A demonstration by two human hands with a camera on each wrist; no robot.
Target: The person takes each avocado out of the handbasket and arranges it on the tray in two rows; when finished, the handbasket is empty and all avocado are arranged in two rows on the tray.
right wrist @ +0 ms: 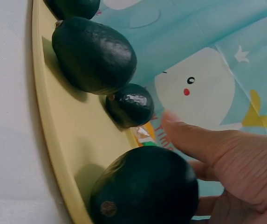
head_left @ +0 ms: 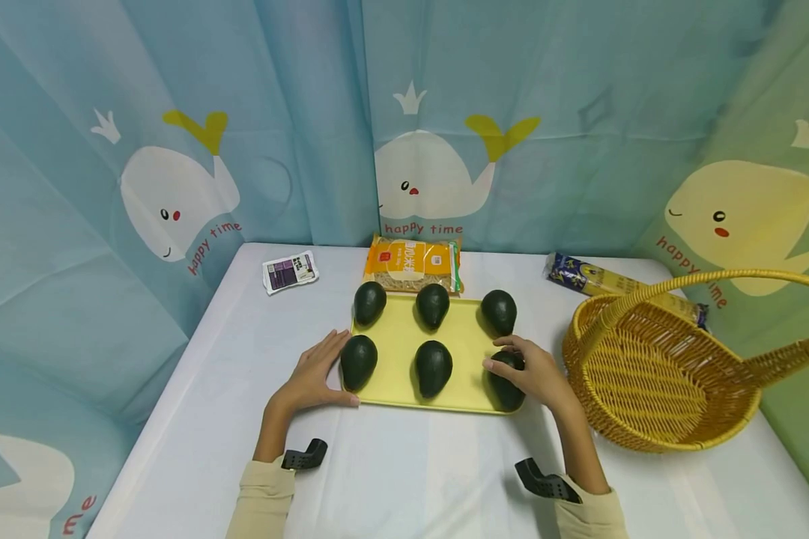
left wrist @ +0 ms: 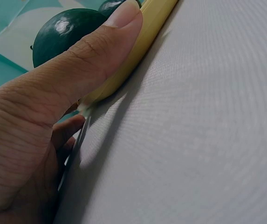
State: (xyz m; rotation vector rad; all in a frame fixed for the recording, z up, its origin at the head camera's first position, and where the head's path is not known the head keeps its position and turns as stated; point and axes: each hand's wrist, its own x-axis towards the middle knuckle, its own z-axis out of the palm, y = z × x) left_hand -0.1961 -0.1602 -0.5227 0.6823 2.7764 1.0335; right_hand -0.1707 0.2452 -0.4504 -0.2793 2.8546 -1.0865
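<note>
Several dark green avocados stand in two rows on a pale yellow tray (head_left: 398, 397). My left hand (head_left: 313, 378) spreads around the tray's front left corner, beside the nearest avocado (head_left: 359, 362). Its straight thumb (left wrist: 100, 51) lies along the front rim, with the other fingers by the left side. My right hand (head_left: 535, 370) is over the front right avocado (head_left: 508, 383), which it partly hides in the head view. In the right wrist view the raised thumb (right wrist: 194, 140) stands off that avocado (right wrist: 145, 186), while the other fingers reach behind it.
A golden wicker basket (head_left: 576, 378) with a tall handle stands right of the tray. Behind the basket lies a long yellow and blue packet (head_left: 596, 278). An orange bag of grain (head_left: 414, 263) lies behind the tray, and a small white and purple pouch (head_left: 291, 272) at back left.
</note>
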